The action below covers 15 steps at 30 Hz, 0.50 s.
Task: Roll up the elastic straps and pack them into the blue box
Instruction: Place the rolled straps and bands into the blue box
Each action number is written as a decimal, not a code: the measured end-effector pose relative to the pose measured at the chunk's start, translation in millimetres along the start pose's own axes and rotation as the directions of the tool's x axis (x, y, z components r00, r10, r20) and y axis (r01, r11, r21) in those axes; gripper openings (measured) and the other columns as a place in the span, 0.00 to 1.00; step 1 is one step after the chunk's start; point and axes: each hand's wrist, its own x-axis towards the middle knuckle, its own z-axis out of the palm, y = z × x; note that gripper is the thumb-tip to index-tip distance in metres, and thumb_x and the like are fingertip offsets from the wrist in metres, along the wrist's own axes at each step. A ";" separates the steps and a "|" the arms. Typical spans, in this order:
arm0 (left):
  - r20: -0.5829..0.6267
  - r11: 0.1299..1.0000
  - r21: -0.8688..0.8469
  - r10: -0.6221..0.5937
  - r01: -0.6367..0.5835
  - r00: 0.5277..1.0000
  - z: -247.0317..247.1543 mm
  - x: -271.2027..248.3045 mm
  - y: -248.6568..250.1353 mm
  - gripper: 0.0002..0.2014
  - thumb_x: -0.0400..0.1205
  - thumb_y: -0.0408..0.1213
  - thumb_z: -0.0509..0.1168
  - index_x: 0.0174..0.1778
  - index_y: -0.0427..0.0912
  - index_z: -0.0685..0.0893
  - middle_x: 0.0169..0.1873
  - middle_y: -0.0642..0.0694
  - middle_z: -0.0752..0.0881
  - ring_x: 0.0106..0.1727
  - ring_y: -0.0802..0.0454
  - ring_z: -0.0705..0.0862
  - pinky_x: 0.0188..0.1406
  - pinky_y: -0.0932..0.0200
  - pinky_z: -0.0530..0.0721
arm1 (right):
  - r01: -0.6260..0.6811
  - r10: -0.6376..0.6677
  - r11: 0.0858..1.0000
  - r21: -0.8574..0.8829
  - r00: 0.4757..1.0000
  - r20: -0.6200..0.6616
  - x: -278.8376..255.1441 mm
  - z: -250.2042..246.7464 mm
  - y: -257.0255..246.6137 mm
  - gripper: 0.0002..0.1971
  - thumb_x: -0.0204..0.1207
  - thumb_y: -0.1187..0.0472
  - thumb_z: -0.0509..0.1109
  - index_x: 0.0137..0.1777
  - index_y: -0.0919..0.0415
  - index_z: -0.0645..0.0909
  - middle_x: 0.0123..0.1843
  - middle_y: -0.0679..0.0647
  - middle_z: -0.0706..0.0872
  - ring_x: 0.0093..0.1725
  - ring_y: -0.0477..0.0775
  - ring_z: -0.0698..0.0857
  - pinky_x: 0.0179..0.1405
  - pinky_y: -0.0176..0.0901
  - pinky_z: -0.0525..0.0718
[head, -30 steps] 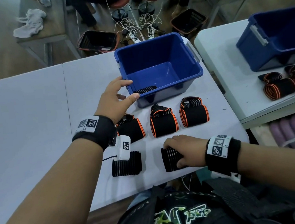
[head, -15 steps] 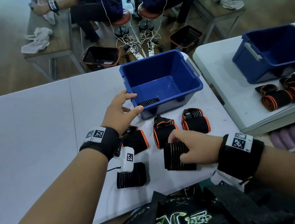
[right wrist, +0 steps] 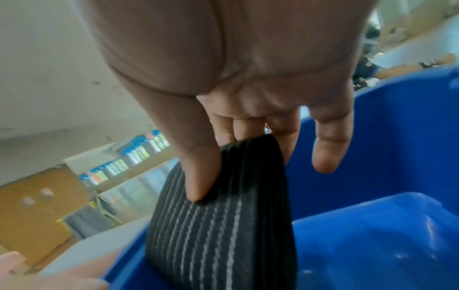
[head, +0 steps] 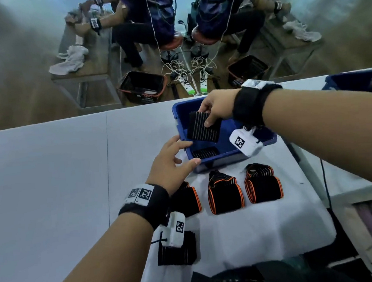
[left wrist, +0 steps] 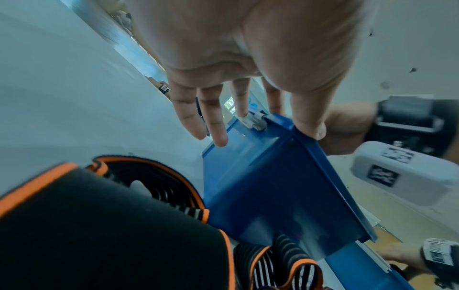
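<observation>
— Right hand [head: 217, 107]: status?
— Over the blue box [head: 267, 135]. Its fingers [right wrist: 196, 166] pinch a rolled black strap [head: 203, 127], thumb on one face, the others behind it. The roll hangs tilted above the box interior, clear of the floor.

— Left hand [head: 171, 164]?
— At the box's near left corner. Fingers [left wrist: 213, 115] spread and nearly straight, thumb on the near rim, the rest along the left wall; nothing gripped.

— Contents of the box?
— One striped roll [head: 205, 153] lies on the floor against the near wall.

— Remaining items on the worktop [head: 50, 185]?
— Three orange-edged rolls in a row just in front of the box: left roll [head: 186, 199] partly under the left wrist, middle roll [head: 225, 194], right roll [head: 263, 186]. One plain black roll [head: 177, 254] sits nearer the worktop's front edge, partly hidden by the wrist camera.
</observation>
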 end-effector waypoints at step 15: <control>0.011 0.999 -0.040 -0.009 0.010 1.000 0.8 3.9 -8.7 0.21 0.77 0.49 0.78 0.65 0.67 0.82 0.81 0.71 0.66 0.62 0.60 0.82 0.51 0.69 0.80 | 0.118 0.145 0.784 -0.609 0.920 0.365 96.2 49.9 -29.3 0.27 0.78 0.46 0.74 0.73 0.58 0.81 0.71 0.55 0.84 0.69 0.58 0.82 0.72 0.49 0.78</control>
